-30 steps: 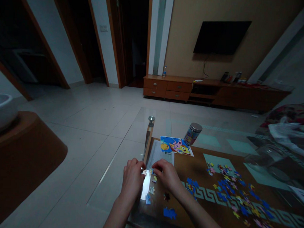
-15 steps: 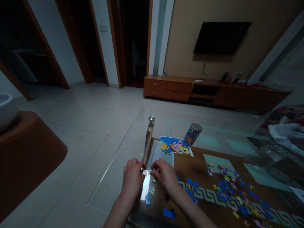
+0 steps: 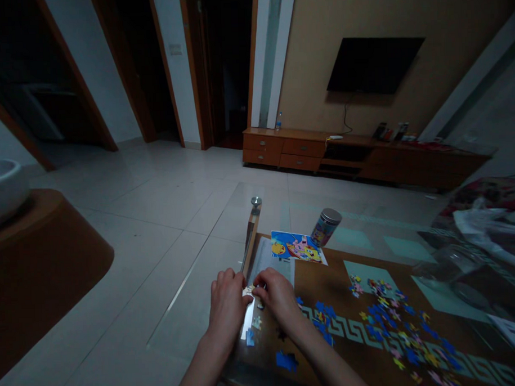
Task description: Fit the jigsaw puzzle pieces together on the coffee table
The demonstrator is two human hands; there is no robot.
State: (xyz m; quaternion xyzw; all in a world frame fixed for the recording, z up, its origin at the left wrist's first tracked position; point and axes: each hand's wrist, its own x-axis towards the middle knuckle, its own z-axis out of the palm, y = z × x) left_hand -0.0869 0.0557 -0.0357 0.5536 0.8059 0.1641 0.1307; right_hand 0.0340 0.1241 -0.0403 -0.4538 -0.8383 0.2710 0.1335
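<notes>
My left hand [image 3: 228, 300] and my right hand [image 3: 278, 296] meet near the left edge of the glass-topped table. Each pinches a small pale jigsaw piece [image 3: 248, 291] between thumb and fingers; the pieces touch or overlap, and the fingertips partly hide them. Just below my fingers lie a pale green piece [image 3: 257, 322] and a light blue piece [image 3: 250, 337]. Some joined dark blue pieces [image 3: 286, 360] rest nearer to me, left of my right forearm. Beyond my hands is a cartoon picture sheet [image 3: 299, 247], with a round tin [image 3: 326, 226] at its right corner.
Many loose jigsaw pieces [image 3: 397, 317] are scattered on the right of the table, with more blue ones [image 3: 325, 311] beside my right wrist. A clear plastic container [image 3: 450, 265] stands at the far right. A low wooden cabinet [image 3: 298, 146] runs along the wall under a television [image 3: 375, 65].
My hands have drawn slightly closer together, and the two pale pieces between my fingers have come together. The other pieces, the sheet and the tin stay where they were.
</notes>
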